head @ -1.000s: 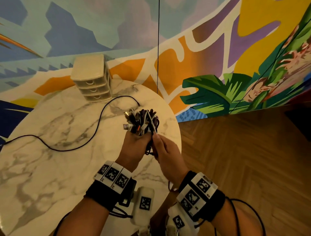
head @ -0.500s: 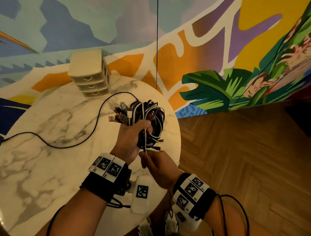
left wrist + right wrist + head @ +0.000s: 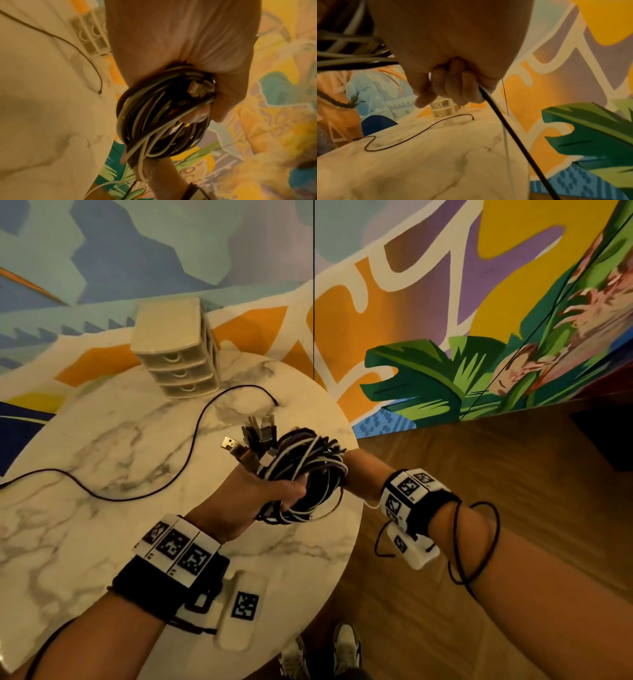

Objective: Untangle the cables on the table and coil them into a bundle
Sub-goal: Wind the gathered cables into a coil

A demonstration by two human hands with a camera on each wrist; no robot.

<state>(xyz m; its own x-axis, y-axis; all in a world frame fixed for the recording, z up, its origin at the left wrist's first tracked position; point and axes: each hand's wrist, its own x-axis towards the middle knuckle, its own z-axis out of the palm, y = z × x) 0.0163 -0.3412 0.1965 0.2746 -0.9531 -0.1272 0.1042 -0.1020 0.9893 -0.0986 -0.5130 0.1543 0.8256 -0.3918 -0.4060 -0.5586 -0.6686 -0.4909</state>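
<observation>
Our left hand (image 3: 270,491) grips the coiled cable bundle (image 3: 305,474) above the table's (image 3: 102,542) right edge; our right hand (image 3: 447,83) curls around 1 black strand (image 3: 505,128). Farther, 1 loose cable (image 3: 191,446); at the far edge, 3 shut drawers (image 3: 178,350).

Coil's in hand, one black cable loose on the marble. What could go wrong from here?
1. The left hand grips the cable coil at one spot only; the free loops could spring apart.
2. The right hand pinches a dark strand; a hard pull might drag loops out.
3. The loose black cable runs off the table's left edge and may slide off.
</observation>
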